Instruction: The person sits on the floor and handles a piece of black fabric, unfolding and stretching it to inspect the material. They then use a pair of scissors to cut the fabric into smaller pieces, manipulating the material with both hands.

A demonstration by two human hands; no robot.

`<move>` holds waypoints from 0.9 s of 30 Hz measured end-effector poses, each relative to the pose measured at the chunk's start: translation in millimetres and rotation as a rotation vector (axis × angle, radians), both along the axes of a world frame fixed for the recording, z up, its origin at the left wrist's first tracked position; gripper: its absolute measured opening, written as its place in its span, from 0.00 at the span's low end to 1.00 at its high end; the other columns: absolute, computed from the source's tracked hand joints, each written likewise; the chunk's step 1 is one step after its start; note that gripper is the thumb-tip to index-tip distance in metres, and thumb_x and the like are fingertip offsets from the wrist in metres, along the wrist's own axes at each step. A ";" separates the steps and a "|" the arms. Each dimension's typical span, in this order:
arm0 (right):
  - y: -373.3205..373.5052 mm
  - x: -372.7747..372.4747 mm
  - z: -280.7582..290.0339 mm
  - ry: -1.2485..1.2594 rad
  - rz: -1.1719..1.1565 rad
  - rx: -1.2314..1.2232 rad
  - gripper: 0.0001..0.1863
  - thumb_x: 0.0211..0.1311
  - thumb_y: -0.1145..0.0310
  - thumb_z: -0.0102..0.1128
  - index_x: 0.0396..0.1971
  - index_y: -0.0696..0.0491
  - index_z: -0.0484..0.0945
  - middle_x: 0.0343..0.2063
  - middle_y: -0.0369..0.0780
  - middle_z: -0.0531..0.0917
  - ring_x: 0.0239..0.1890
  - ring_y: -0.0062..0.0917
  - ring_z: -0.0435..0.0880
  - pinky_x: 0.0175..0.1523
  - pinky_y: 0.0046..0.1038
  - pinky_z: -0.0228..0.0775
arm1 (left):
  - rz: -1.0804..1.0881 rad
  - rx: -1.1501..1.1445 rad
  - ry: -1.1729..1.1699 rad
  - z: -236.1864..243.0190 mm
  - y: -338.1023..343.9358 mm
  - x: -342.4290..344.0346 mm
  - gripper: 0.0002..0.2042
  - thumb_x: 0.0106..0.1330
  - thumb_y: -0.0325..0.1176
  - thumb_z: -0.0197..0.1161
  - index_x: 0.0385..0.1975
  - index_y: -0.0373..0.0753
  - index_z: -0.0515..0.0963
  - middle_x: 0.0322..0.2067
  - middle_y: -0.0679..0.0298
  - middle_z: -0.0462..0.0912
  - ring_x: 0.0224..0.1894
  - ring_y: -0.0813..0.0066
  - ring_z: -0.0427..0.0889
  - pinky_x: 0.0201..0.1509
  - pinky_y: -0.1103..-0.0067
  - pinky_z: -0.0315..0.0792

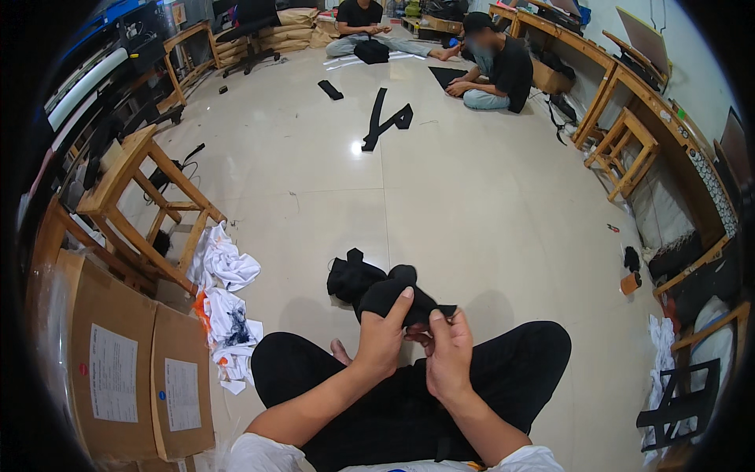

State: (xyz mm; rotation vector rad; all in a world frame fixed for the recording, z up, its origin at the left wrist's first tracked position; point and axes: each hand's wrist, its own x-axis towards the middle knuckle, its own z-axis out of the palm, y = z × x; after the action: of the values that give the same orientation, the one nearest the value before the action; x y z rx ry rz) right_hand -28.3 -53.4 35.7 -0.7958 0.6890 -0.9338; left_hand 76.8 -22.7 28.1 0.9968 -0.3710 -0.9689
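Both my hands grip a piece of black cloth [387, 297] held just above my crossed legs. The thumb of my left hand [383, 334] presses on top of the cloth, its fingers hidden underneath. At the cloth's right end, my right hand [448, 354] pinches a corner between thumb and fingers. Beyond my left hand the black fabric continues in a bunched heap [352, 275] on the floor; whether it is one piece with what I hold, I cannot tell.
Black fabric strips [380, 118] lie on the tiled floor ahead. Two people sit on the floor at the back, one with a black cloth panel [447, 77]. Cardboard boxes [118, 362], white cloths [224, 259] and a wooden stool [149, 177] stand left; another stool [625, 153] right.
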 end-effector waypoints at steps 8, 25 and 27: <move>-14.5 -12.1 -23.8 -0.077 0.213 0.480 0.09 0.73 0.59 0.65 0.42 0.48 0.80 0.35 0.33 0.84 0.34 0.20 0.82 0.43 0.27 0.75 | -0.107 0.045 -0.348 -3.8 4.5 7.1 0.08 0.74 0.34 0.64 0.41 0.34 0.81 0.34 0.71 0.81 0.34 0.84 0.78 0.36 0.82 0.73; -27.9 -6.9 9.3 0.151 0.117 -0.135 0.08 0.70 0.64 0.68 0.36 0.54 0.85 0.32 0.34 0.86 0.33 0.16 0.82 0.40 0.22 0.74 | 0.258 -0.474 0.715 -30.0 39.9 -8.8 0.15 0.79 0.39 0.56 0.56 0.37 0.75 0.56 0.60 0.80 0.60 0.68 0.77 0.67 0.71 0.71; -25.0 -9.8 14.5 0.159 0.177 -0.153 0.08 0.70 0.66 0.69 0.37 0.56 0.86 0.33 0.34 0.87 0.34 0.16 0.82 0.41 0.22 0.74 | 0.021 -0.598 0.809 -25.8 46.5 -22.5 0.23 0.80 0.49 0.52 0.63 0.40 0.72 0.63 0.59 0.75 0.65 0.66 0.74 0.70 0.67 0.68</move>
State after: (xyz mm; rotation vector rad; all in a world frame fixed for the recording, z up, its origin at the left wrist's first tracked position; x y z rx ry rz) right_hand -38.2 -78.4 50.2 -1.0578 0.6776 -0.7739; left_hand 54.4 23.8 2.3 0.0298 0.0425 -1.0696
